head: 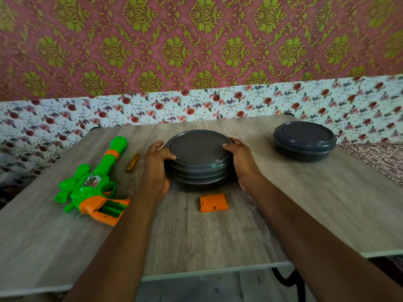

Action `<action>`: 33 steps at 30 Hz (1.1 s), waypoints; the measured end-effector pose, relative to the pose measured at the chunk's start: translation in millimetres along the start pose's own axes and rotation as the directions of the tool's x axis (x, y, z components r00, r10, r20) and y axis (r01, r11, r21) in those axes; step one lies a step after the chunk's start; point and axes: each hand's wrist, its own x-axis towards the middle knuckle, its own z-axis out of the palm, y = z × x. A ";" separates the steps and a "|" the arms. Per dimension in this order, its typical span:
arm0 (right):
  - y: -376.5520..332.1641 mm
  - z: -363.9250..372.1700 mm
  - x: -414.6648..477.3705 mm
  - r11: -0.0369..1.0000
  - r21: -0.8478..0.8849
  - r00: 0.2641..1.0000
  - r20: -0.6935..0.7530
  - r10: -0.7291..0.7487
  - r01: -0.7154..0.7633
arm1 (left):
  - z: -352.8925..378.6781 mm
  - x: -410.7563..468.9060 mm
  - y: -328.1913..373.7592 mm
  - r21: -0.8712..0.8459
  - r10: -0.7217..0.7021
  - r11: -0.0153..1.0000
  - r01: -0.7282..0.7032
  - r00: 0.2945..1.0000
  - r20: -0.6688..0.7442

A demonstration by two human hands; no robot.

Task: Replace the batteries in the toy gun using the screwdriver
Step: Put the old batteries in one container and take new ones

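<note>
We clasp a round, ribbed grey plastic container [197, 174] on the wood-grain worktop [305, 203], left hand [156, 171] and right hand [242, 164] curled around its sides. If its lid [196, 149] pops off suddenly, we could knock away the tiny loose screw [186, 208] just in front of the container, beside a flat orange cover [214, 202]. Left of the container lie the glossy green-and-orange toy gun [93, 184], battery bay [112, 209] open, and an amber-handled screwdriver [132, 163].

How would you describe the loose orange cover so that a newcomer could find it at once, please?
On the wooden table, find the grey container gripped by the left hand and right hand at the centre. The orange cover lies flat nearer than it, between the forearms. It is a small loose rectangle, unlike the orange grip attached to the green toy gun on the left.
</note>
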 end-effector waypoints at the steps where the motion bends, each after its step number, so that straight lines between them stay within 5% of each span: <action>1: -9.0 3.1 -6.6 1.000 0.010 0.999 -0.050 0.007 -0.007 | 1.9 -1.8 -0.5 -0.030 0.003 1.000 -0.003 1.000 0.023; 6: -27.0 3.5 -4.6 0.984 0.177 0.970 -0.236 0.060 -0.017 | 4.8 1.8 -8.7 -0.044 0.072 0.997 -0.067 0.989 0.128; 11: -21.4 12.7 -7.5 0.976 0.216 0.927 -0.372 0.047 0.038 | 9.4 -4.2 -17.5 0.277 0.165 0.941 -0.194 0.978 0.125; 20: -17.7 9.3 -7.9 0.999 0.035 0.972 -0.233 -0.030 0.039 | 4.2 5.2 -15.6 0.176 0.021 0.983 -0.055 0.981 0.191; 33: -17.6 8.1 -1.1 0.996 -0.016 0.967 -0.239 -0.084 0.083 | 6.2 7.0 -13.4 0.125 0.002 0.992 -0.025 0.983 0.182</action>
